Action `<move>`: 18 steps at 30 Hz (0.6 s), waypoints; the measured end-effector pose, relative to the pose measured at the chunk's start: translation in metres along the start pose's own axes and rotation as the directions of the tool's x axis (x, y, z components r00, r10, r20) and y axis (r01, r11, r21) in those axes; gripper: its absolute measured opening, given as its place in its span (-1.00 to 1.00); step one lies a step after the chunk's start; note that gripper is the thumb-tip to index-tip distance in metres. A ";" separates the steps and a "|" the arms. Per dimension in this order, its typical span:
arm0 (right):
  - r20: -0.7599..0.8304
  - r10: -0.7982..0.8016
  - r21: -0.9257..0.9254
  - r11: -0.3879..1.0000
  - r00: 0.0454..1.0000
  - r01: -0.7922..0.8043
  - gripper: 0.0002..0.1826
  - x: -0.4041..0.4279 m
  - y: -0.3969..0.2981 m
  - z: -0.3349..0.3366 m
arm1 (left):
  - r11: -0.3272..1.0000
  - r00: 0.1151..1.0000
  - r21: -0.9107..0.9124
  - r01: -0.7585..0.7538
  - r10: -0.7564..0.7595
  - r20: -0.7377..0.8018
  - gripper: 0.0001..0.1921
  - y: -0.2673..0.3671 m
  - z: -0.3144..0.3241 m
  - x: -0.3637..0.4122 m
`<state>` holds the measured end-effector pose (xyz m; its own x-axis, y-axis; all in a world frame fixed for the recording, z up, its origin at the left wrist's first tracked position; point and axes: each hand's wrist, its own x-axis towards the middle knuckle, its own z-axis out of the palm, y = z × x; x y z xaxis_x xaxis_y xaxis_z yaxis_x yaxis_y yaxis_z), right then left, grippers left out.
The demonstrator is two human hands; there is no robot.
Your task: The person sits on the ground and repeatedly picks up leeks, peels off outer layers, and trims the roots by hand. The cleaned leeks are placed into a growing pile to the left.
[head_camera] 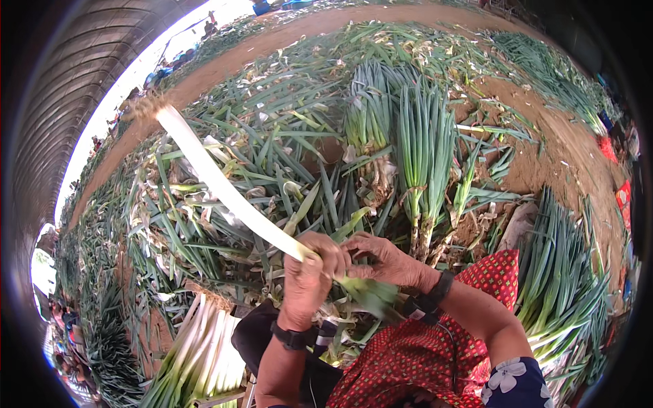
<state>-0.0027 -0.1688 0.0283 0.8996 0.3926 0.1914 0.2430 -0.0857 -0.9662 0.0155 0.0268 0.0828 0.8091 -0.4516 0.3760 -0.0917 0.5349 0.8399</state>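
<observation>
My left hand (308, 268) is closed around a long white-stemmed green onion stalk (229, 201). The stalk slants to the upper left and ends in a tuft of pale brown roots. Below the fist its green leaf end (372, 296) looks blurred. My right hand (390, 260), fingers curled, is right beside the left fist at the green part; whether it grips a leaf cannot be made out. Both wrists wear dark bands. To the lower left, a bundle of white-stemmed stalks (204, 331) lies roots upward.
Loose leaves and peelings (245, 168) cover the ground ahead. Unpeeled green onions (423, 153) stand upright in front, with another bundle (556, 275) at my right. Red patterned cloth (408, 352) covers my lap. Bare soil paths (336, 23) run beyond, under an arched roof (97, 56).
</observation>
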 end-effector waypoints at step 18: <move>0.074 -0.411 -0.661 0.662 0.909 0.354 -0.80 -0.009 -0.046 0.015 | 0.942 0.882 0.323 -0.087 0.223 -0.415 -0.63 -0.001 0.005 -0.005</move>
<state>-0.0272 -0.1550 0.0681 0.6903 0.4601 0.5583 0.7189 -0.5229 -0.4579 0.0089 0.0252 0.0824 0.9340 0.0177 0.3567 -0.3441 0.3127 0.8854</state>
